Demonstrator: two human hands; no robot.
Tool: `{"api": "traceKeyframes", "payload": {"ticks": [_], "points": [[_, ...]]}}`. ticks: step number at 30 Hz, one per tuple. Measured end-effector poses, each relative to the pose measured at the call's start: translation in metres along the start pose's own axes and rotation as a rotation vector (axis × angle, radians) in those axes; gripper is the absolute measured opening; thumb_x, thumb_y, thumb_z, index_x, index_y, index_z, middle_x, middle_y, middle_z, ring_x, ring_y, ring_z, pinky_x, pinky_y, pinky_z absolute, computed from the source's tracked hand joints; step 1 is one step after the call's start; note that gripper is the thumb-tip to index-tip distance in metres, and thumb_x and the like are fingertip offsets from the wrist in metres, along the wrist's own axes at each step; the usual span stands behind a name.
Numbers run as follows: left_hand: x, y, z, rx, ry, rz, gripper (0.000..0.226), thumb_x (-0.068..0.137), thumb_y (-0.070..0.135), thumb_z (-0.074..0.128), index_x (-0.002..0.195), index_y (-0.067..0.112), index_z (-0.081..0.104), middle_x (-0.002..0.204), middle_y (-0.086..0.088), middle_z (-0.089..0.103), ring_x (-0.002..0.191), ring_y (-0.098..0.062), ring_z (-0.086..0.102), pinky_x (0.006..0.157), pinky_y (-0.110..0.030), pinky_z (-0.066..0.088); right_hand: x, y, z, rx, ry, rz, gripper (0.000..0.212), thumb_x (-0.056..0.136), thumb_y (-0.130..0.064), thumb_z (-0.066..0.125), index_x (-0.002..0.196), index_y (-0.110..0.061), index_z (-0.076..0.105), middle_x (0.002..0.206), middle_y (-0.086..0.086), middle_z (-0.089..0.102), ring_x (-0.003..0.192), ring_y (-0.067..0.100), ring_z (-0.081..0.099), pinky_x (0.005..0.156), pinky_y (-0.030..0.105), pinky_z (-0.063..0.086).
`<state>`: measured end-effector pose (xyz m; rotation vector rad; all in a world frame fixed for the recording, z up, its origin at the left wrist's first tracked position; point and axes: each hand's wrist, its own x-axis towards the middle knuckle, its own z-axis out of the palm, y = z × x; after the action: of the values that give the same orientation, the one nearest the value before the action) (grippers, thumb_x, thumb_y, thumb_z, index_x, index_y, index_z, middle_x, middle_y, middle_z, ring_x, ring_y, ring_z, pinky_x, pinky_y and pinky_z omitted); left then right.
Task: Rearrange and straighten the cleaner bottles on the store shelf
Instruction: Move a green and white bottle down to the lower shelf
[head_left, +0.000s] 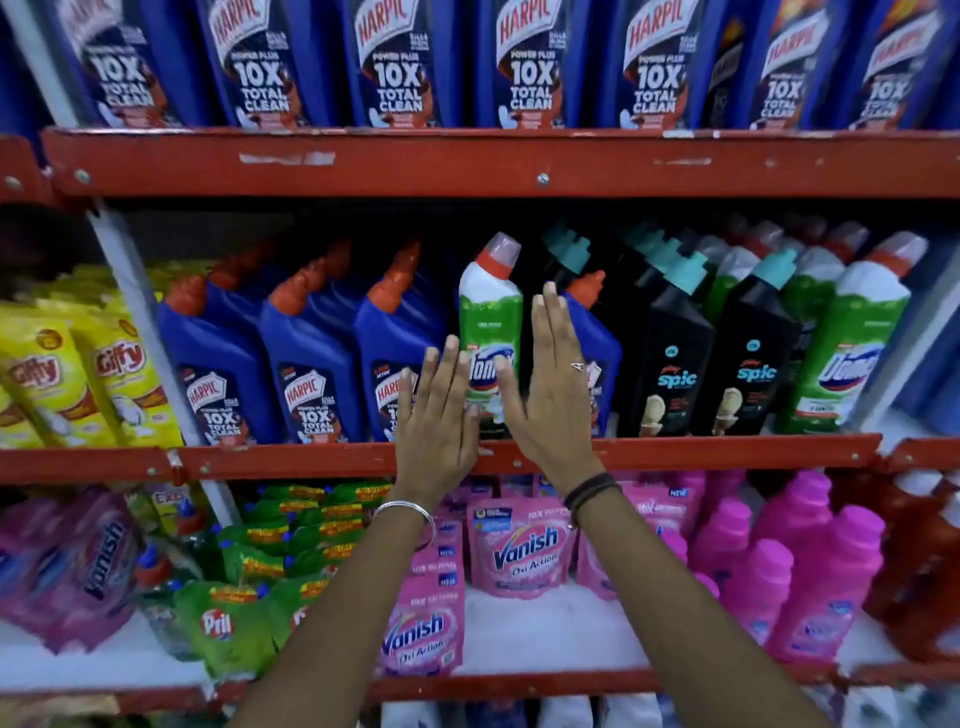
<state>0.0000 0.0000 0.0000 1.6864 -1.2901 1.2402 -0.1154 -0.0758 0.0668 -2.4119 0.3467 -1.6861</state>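
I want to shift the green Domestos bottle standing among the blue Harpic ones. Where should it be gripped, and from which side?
Grip the green Domestos bottle around its flat-sided body at label height, coming from the front with a palm on each side. The left hand and right hand already flank it, open. The angled neck and cap look a poorer hold, and neighbouring bottles crowd both sides, so probably slide it forward first.

Domex bottle (491, 332) on middle shelf (675, 452) — Harpic bottles (306, 358) left, Spic bottles (675, 358) right, Vanish pouches (522, 545) below — hands either side.
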Motion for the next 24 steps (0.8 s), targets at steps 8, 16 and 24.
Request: {"api": "traceKeyframes", "payload": {"ticks": [8,16,24], "points": [[-0.02,-0.038,0.036,0.183,-0.004,-0.076,0.057,0.104,0.035,0.017,0.155,0.016,0.0,0.161,0.003,-0.005,0.148,-0.012,-0.001,0.118,-0.04,0.0,0.037,-0.013,0.046,-0.052,-0.009,0.301,0.082,0.084,-0.043,0.066,0.141,0.003,0.028,0.14,0.023,0.041,0.126,0.037,0.043,0.097,0.045,0.045],[-0.026,-0.044,0.043,0.244,0.041,-0.038,0.061,0.1,0.034,0.023,0.154,0.011,0.006,0.162,-0.001,0.0,0.148,-0.014,0.004,0.119,-0.04,-0.001,0.042,-0.007,0.043,0.032,-0.001,0.398,0.086,0.073,-0.049,0.075,0.138,-0.005,0.037,0.131,0.014,0.053,0.12,0.03,0.05,0.089,0.039,0.046],[-0.025,-0.043,0.039,0.253,0.007,-0.044,0.06,0.101,0.033,0.021,0.154,0.012,0.001,0.161,0.0,-0.006,0.148,-0.014,-0.001,0.118,-0.041,-0.004,0.013,-0.014,-0.02,0.251,0.297,0.301,0.083,0.071,-0.045,0.079,0.133,-0.004,0.042,0.131,0.008,0.053,0.121,0.023,0.053,0.095,0.044,0.05]]}}
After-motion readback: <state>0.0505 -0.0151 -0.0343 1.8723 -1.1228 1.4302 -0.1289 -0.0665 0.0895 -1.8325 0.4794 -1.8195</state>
